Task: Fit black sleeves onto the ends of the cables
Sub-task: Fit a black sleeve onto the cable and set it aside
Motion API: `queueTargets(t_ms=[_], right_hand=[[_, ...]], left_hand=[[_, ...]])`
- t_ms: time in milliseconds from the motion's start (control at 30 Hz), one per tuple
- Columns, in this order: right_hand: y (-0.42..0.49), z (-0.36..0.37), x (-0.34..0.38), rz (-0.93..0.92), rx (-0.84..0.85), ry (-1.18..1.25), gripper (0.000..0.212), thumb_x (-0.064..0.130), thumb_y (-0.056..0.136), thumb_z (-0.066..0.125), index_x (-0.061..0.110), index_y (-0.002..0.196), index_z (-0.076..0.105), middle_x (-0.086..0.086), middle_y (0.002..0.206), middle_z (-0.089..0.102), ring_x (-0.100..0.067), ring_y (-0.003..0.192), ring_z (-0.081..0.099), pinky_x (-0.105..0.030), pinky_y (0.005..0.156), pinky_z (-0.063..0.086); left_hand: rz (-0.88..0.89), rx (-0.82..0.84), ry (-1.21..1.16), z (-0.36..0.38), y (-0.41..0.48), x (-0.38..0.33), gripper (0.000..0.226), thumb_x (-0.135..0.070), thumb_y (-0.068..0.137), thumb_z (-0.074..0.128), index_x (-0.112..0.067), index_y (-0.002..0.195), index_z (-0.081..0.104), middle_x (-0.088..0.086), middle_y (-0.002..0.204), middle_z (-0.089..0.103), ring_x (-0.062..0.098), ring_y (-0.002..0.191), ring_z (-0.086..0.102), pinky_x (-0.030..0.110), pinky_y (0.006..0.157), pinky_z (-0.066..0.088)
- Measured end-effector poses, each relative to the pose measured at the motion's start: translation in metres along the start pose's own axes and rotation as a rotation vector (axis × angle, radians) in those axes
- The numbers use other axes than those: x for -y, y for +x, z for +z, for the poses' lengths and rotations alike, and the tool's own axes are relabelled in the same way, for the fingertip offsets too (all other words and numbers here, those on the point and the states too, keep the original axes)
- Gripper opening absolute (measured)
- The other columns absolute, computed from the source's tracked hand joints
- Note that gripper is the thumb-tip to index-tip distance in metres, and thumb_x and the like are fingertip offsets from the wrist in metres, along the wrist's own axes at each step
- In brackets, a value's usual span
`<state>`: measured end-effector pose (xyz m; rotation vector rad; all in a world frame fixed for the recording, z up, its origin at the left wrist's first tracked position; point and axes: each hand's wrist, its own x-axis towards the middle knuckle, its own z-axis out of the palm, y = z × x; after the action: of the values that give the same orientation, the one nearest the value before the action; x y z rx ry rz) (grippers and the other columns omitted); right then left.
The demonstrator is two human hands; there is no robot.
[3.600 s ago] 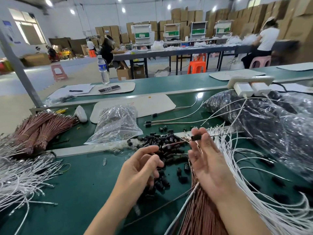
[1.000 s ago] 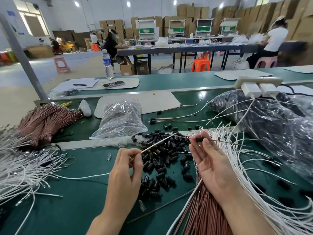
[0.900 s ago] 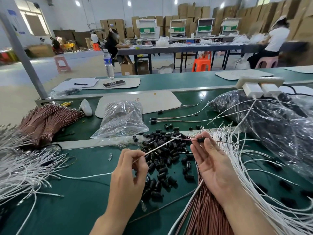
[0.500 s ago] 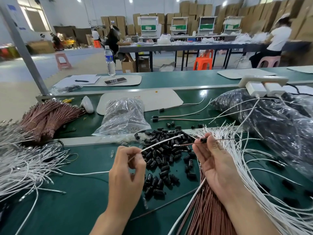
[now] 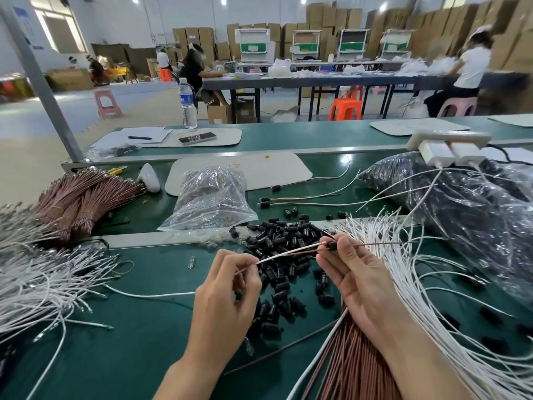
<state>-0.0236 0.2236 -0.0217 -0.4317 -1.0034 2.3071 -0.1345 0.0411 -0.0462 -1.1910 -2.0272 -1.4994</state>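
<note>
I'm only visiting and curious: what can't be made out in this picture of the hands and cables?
Head view: whether the white cable has entered the black sleeve; the right hand partly covers the joint.
Head view: anything else in the left hand; its curled fingers hide the palm.
Head view: contents of the dark bag; glare, and the frame edge cuts it.

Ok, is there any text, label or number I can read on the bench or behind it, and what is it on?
No text is readable in this view.
Water bottle: blue label, print too small to read.
White board: red handwritten mark, not legible.
Wall sign: blue, blurred.
Cardboard boxes: small stickers, too small to read.
</note>
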Motion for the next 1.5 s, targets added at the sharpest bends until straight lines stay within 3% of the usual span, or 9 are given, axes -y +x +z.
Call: queueTargets(t_ms=[167,600,1133,1500], right_hand=[[-0.002,0.001,-0.001,0.004,0.017,-0.015,0.017,0.02,0.083,0.068,0.012,0.09,0.082,-0.017,0.105,0.076,-0.025,0.093,0.076,-0.028,0.077,0.061],[-0.006,0.004,0.0,0.041,0.006,0.025,0.027,0.023,0.086,0.064,0.006,0.106,0.07,-0.014,0.104,0.076,-0.02,0.088,0.075,-0.027,0.076,0.062],[-0.006,0.006,-0.001,0.073,0.009,0.006,0.018,0.023,0.083,0.067,0.011,0.087,0.079,-0.013,0.097,0.076,-0.02,0.078,0.075,-0.029,0.07,0.063],[-0.008,0.011,-0.007,0.158,0.067,0.021,0.018,0.016,0.082,0.069,0.007,0.095,0.078,-0.016,0.103,0.076,-0.021,0.082,0.076,-0.029,0.072,0.063]], left_hand=[[0.015,0.021,0.012,0.0,-0.001,0.0,0.009,-0.032,0.098,0.051,-0.027,0.101,0.059,-0.016,0.092,0.052,0.014,0.069,0.055,0.033,0.05,0.048],[0.0,0.036,0.011,-0.001,0.0,-0.001,0.012,-0.032,0.098,0.052,-0.025,0.102,0.061,-0.015,0.092,0.053,0.016,0.069,0.056,0.032,0.055,0.048],[0.015,0.042,0.06,0.0,0.001,0.003,0.013,-0.029,0.099,0.059,-0.023,0.106,0.067,-0.017,0.098,0.055,0.014,0.071,0.058,0.034,0.058,0.052],[-0.009,0.027,0.082,0.0,0.0,0.004,0.011,-0.027,0.096,0.062,-0.021,0.103,0.069,-0.016,0.09,0.053,0.01,0.072,0.059,0.032,0.059,0.051]])
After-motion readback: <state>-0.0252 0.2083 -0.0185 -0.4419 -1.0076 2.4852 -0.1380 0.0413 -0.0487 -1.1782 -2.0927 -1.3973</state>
